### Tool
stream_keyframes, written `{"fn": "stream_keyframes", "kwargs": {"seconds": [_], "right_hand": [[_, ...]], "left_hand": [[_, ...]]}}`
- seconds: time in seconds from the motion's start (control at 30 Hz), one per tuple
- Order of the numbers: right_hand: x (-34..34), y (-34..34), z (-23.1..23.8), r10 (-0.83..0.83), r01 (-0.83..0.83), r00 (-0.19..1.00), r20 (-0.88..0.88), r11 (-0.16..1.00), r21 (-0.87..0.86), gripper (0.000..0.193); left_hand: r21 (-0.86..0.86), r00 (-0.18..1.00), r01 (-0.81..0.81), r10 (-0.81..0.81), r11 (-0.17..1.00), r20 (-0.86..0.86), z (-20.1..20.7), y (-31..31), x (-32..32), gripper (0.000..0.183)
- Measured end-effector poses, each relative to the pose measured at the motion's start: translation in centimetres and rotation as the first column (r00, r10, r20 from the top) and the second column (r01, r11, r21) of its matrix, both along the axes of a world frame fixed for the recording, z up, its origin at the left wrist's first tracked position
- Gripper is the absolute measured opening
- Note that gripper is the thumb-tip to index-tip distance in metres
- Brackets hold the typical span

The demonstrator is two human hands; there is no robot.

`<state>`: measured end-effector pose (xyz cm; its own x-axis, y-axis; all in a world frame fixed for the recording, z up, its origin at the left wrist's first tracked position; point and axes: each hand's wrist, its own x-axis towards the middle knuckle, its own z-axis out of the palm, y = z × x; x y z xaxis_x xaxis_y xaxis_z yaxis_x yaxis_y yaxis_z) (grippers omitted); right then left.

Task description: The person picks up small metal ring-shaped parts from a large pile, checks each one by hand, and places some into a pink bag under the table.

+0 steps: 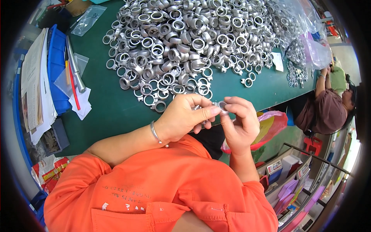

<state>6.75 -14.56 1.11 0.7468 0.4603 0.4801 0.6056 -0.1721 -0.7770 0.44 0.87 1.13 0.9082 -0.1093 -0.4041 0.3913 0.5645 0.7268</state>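
Observation:
Just past the table's near edge, my right hand (243, 125) pinches a small silver metal ring (223, 108) between thumb and fingers. My left hand (184, 118) meets it from the other side, its thumb tip against the ring's edge. Small metal parts (197, 108) show between the curled fingers of my left hand; their exact shape is partly hidden. Beyond both hands, a large heap of similar metal rings (170, 56), many with a small lug on the side, covers much of the green table (94, 100).
At the left stand a blue bin (58, 73), papers (33, 85), a red pen (73, 87) and a metal rod (76, 69). Plastic bags (315, 50) lie at the far right, near another person (324, 106). A pink bag (276, 120) hangs below the table edge.

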Motion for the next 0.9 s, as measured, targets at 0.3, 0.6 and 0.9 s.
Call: {"fn": "stream_keyframes", "kwargs": {"seconds": [0.3,0.6,0.9], "right_hand": [[-0.2,-0.1,-0.7,0.112,0.003,0.876,-0.469,0.971,0.238,0.018],[0.6,-0.5,-1.1,0.513,-0.004,0.578,-0.635,0.78,0.626,0.031],[0.9,0.1,0.6,0.293,-0.243,0.928,-0.23,0.944,0.223,0.024]], "left_hand": [[0.337,0.968,-0.146,0.064,0.93,0.244,0.1,-0.4,-0.2,0.007],[0.318,0.938,-0.264,0.165,0.911,0.306,-0.3,-0.6,0.0,0.01],[-0.391,0.991,-0.011,-0.041,0.921,-0.125,0.1,0.5,0.2,0.031]]}}
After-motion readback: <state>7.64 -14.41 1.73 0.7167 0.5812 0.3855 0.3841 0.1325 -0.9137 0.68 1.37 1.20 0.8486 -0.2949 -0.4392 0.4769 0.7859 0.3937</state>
